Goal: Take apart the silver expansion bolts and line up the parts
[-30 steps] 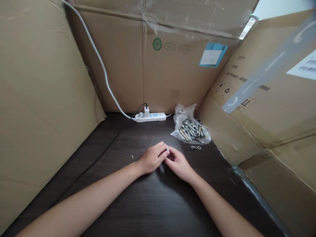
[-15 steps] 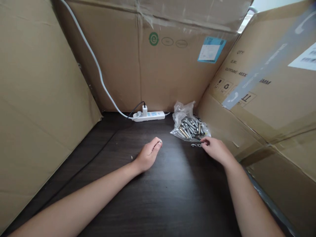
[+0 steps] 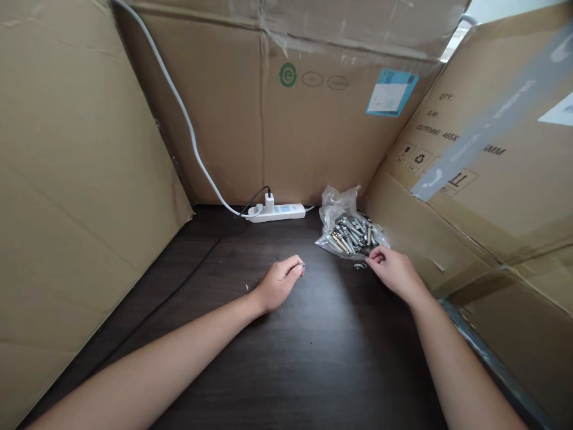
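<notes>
My left hand (image 3: pixel 281 283) is closed in front of the bag, thumb on top. A small piece of grey metal (image 3: pixel 303 265) shows at its fingertips; the rest of it is hidden in the fist. My right hand (image 3: pixel 390 267) is at the front right corner of a clear plastic bag (image 3: pixel 333 206), fingertips pinched low over the table. What they pinch, if anything, is hidden. Small metal rings (image 3: pixel 363 266) lie just left of those fingertips. Inside the bag is a heap of metal expansion bolts (image 3: pixel 351 235), some silver, some brassy.
A white power strip (image 3: pixel 286 212) with a plugged-in white adapter (image 3: pixel 269 203) lies at the back of the dark table (image 3: pixel 313 370). A black cable (image 3: pixel 188 275) runs across the left side. Cardboard boxes (image 3: pixel 215 119) wall in the back and both sides.
The view has shifted slightly, moving the scene right in the picture. My right fingers have come closer to the rings, and fewer rings show beside them. My left hand stays closed.
</notes>
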`<state>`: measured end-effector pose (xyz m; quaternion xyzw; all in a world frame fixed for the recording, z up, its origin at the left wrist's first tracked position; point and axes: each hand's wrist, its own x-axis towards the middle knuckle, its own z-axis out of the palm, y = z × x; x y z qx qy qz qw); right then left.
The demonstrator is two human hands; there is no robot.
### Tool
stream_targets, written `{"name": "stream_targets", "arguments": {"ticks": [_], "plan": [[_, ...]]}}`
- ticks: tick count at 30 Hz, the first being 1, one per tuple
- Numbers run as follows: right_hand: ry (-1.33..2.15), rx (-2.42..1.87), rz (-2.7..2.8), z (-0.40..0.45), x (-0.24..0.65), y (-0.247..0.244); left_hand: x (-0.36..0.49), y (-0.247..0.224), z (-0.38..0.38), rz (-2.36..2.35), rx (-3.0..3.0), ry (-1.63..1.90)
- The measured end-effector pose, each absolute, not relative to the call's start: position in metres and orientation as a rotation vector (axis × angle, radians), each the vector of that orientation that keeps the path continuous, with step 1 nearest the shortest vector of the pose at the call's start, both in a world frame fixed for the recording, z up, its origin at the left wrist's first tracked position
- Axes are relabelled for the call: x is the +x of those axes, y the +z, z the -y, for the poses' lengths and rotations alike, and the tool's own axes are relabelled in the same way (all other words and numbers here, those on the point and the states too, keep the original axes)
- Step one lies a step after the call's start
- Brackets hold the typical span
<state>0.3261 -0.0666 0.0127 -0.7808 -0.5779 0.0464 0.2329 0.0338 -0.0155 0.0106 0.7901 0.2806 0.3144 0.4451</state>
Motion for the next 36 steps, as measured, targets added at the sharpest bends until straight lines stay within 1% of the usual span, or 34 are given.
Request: {"name": "stream_targets", "arguments": {"ticks": [3,7,10,17,28,33,36], "plan": [[0.099,-1.836,1.633,0.069,0.293,0.023,0.034,0.009,0.015,-0.707,1.968,0.774],[0.17,-1.475,1.823,0.077,0.236,0.026,0.034,0.007,0.017,-0.695,2.031,0.734],[0.225,-1.366,1.843,0.084,0.21,0.022,0.033,0.007,0.02,-0.673,2.119,0.666],[0.258,-1.317,1.838,0.091,0.198,0.024,0.033,0.008,0.023,-0.682,2.176,0.577],[0.278,-1.255,1.857,0.095,0.191,0.023,0.035,0.003,0.018,-0.619,1.924,0.75],[0.223,-1.253,1.91,0.093,0.197,0.028,0.034,0.003,0.016,-0.629,1.862,0.742],[0.093,-1.401,1.832,0.085,0.228,0.033,0.034,0.004,0.015,-0.622,1.826,0.715]]}}
